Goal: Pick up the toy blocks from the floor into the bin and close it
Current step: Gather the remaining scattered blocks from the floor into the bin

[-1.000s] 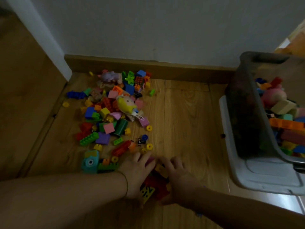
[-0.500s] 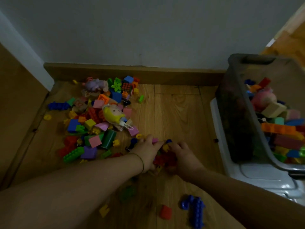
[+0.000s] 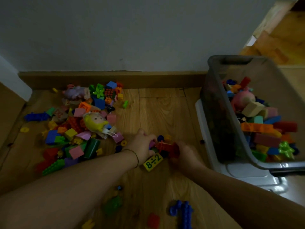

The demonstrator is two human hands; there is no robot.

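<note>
My left hand (image 3: 143, 147) and my right hand (image 3: 185, 153) cup a small clump of toy blocks (image 3: 166, 147) between them, just above the wooden floor. The clump holds red pieces and a yellow block marked "8÷2" (image 3: 152, 161), which hangs under my left palm. A big pile of coloured blocks (image 3: 77, 128) with a yellow doll head (image 3: 94, 121) lies on the floor to the left. The dark see-through bin (image 3: 219, 123) stands at the right, holding many blocks. Its pale lid (image 3: 244, 172) lies flat under it.
Loose pieces lie near me on the floor: a blue chain piece (image 3: 183, 212), a red block (image 3: 153, 220) and a green one (image 3: 113, 205). A skirting board (image 3: 115, 80) and white wall close off the far side. A wooden panel (image 3: 9, 116) borders the left.
Both hands have closed round the clump and lifted it slightly, moving it right toward the bin. The yellow "8÷2" block now shows under my left hand. The camera has shifted back.
</note>
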